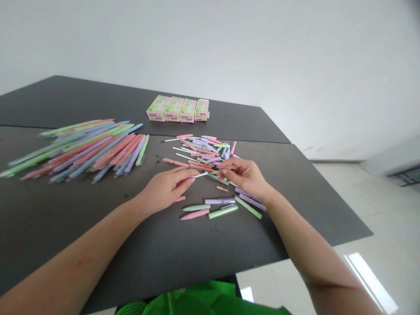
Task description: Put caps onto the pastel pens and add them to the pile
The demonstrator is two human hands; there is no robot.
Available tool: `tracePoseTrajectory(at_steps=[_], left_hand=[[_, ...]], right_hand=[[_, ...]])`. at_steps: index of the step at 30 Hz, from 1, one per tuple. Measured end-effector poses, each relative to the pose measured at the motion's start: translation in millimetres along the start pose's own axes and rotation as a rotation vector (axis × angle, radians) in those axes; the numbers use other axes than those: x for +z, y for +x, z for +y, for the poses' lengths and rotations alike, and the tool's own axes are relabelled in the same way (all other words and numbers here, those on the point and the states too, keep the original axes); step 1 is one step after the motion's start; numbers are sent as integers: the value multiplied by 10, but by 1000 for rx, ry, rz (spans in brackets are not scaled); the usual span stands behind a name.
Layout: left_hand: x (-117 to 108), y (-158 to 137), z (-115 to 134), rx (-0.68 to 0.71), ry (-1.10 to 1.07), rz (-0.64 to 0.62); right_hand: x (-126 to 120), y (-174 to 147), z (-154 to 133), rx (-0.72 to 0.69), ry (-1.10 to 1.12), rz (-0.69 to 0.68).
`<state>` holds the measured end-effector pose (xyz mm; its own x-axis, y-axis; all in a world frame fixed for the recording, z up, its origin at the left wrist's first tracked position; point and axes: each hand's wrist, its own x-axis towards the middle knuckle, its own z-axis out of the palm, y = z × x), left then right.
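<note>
- Pinching a white refill (201, 174) with left fingers (183, 173) pressed together.
- Curling right fingers (231, 163) at its dark tip; cannot tell if gripping.
- Seen beyond the fingers on the counter (157, 245): loose pen parts (206, 154), then boxes (172, 107).
- Seen left of them: piled pens (123, 151).
- Partly covered by left fingers: a pink piece (181, 198).

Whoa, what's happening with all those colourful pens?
A person's left hand holds a thin white stick that looks like a pen refill, and their right hand pinches at its other end. Loose pen pieces lie scattered around the hands on the dark table. Off to the left is a big pile of pens, and farther back stands a row of small pink-and-green boxes.
</note>
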<state>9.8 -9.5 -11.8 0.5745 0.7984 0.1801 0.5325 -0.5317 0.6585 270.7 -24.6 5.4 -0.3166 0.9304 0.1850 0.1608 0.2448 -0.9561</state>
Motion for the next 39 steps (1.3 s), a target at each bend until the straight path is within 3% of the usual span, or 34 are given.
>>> tracePoseTrajectory(at_steps=[29, 39], left_hand=[[-5, 9, -3, 49, 30, -25], [-9, -4, 39, 8, -28, -40]], right_hand=[[49, -5, -59, -38, -120, -20], [61, -9, -93, -43, -138, -19]])
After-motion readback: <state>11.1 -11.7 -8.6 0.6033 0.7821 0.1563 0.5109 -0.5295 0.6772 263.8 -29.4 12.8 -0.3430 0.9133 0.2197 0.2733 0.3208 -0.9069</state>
